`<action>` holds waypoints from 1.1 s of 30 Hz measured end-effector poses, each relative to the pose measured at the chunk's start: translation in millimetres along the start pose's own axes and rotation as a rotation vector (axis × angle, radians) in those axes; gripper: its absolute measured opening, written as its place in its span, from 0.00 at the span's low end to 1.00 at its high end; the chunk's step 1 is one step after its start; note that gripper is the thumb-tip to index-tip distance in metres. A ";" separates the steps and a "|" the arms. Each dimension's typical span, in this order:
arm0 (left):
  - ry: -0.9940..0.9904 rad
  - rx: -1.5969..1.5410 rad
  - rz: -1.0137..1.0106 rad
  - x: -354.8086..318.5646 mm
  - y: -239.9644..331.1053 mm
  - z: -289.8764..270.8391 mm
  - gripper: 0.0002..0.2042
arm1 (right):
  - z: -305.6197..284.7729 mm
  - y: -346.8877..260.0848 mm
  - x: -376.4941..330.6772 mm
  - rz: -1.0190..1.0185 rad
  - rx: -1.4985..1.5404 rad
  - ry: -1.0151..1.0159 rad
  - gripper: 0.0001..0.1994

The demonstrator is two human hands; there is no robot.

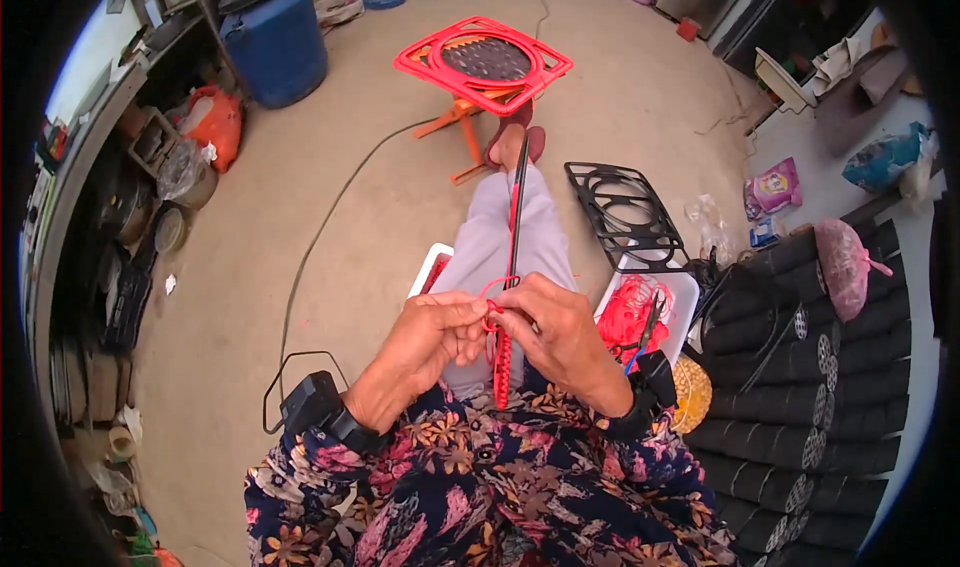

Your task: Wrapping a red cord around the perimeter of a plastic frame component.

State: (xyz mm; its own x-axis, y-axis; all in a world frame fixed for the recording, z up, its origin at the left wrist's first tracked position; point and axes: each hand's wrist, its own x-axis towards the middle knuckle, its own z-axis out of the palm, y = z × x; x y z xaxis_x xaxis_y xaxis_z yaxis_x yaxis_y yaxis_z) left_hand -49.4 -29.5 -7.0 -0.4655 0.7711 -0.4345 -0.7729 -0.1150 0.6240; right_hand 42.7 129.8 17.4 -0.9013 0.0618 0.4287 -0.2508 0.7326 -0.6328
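Observation:
Between my hands, above my lap, a thin black frame [518, 212] stands edge-on, with a red strip showing along its far part. Red cord [502, 375] is worked in a tight braid along its near end. My left hand [415, 347] is closed, with thumb and forefinger pinching the red cord at the top of the braid. My right hand [568, 335] is closed on the frame beside it, its thumb close to the left fingertips. A thin loop of the cord arches above the fingers. The right fingertips are partly hidden.
A red frame [553, 64] lies on an orange stand [463, 132] ahead. At my right are a black openwork frame [640, 202], a white bin [682, 302] of red cord with a blue-handled tool, and stacked black rolls [780, 387]. A blue barrel [275, 52] stands far left.

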 end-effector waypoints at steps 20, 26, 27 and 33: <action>-0.319 -0.203 -0.072 -3.1 -35.2 9.3 0.16 | -93.4 -83.0 -7.8 -0.082 1.185 0.344 0.06; -0.305 -0.359 -0.066 -4.7 -36.6 12.5 0.15 | -121.6 -94.5 -14.5 -0.280 0.946 0.440 0.11; -0.315 -0.369 -0.042 -4.4 -36.9 12.7 0.15 | -120.9 -89.9 -10.1 -0.240 0.714 0.504 0.12; -0.327 -0.350 -0.057 -3.4 -36.6 13.2 0.15 | -123.8 -88.3 -21.2 -0.047 0.860 0.595 0.13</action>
State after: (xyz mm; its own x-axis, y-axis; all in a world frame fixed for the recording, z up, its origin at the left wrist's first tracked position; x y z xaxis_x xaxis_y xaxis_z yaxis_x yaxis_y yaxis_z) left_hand -13.8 -19.7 -19.8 -0.3018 0.9322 -0.1999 -0.9180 -0.2276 0.3248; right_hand 127.7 147.7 144.1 -0.6230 0.5403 0.5656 -0.6582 0.0286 -0.7523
